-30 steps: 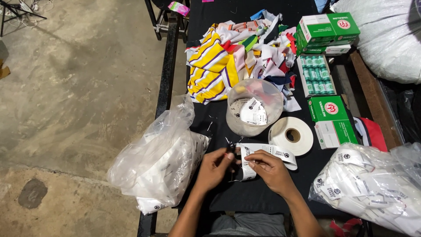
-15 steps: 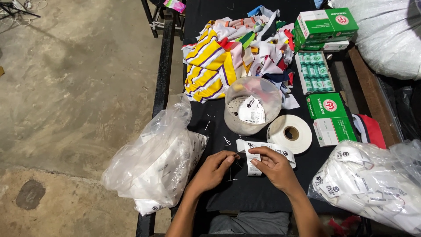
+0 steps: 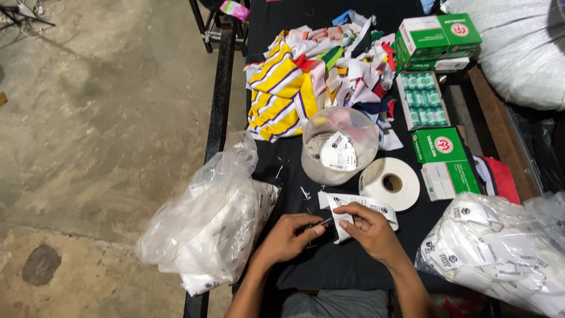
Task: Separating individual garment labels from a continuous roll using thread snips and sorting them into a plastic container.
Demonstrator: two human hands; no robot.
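White printed label strip (image 3: pixel 359 206) pinched in right hand (image 3: pixel 368 227), long axis running right and away; left hand (image 3: pixel 288 235) just left, gripping small dark tool (image 3: pixel 315 225) touching strip's near end.

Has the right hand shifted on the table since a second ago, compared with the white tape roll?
No. The right hand stays just below-left of the white tape roll, pinching the white labels.

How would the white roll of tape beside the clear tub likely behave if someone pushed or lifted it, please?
The white tape roll lies flat on the black table, so a push would probably slide it rather than roll it. Set on edge, its round shape could roll. It looks thickly wound around a small core, so probably firm, not floppy, and fairly light. Its loose end might unwind when lifted.
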